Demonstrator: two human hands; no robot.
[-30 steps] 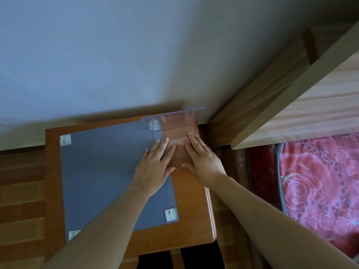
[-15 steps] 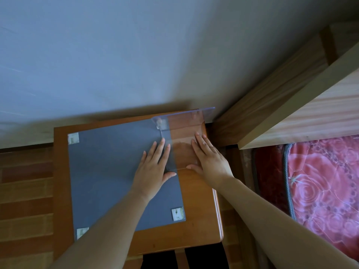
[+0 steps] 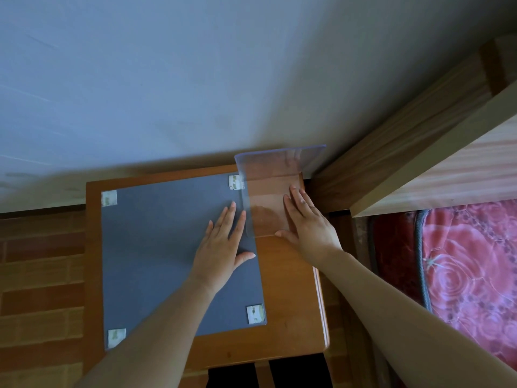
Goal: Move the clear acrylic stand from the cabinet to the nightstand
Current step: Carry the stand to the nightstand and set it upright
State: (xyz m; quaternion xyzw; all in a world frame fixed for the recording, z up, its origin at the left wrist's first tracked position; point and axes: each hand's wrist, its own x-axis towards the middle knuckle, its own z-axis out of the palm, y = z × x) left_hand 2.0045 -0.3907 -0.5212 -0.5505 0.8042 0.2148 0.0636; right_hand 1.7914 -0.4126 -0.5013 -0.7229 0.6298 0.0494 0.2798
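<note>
The clear acrylic stand point(image 3: 267, 211) sits on the back right corner of the wooden nightstand point(image 3: 289, 303), its flat base on the wood and its upright panel rising at the wall side. My right hand point(image 3: 309, 228) lies flat along the base's right side, thumb at its front edge. My left hand point(image 3: 223, 247) rests flat on the grey mat point(image 3: 156, 247), fingertips just beside the stand's left edge; whether they touch it I cannot tell. Neither hand grips anything.
The grey mat is taped at its corners to the nightstand top. A blue-grey wall point(image 3: 195, 79) stands right behind. A wooden bed frame point(image 3: 405, 152) abuts the nightstand's right side, with a red flowered mattress point(image 3: 470, 270) beyond. Wood floor point(image 3: 42, 275) lies to the left.
Both hands lay on the stand's base a second ago. My left hand has slid left off it onto the grey mat; my right hand has shifted to the base's right side.
</note>
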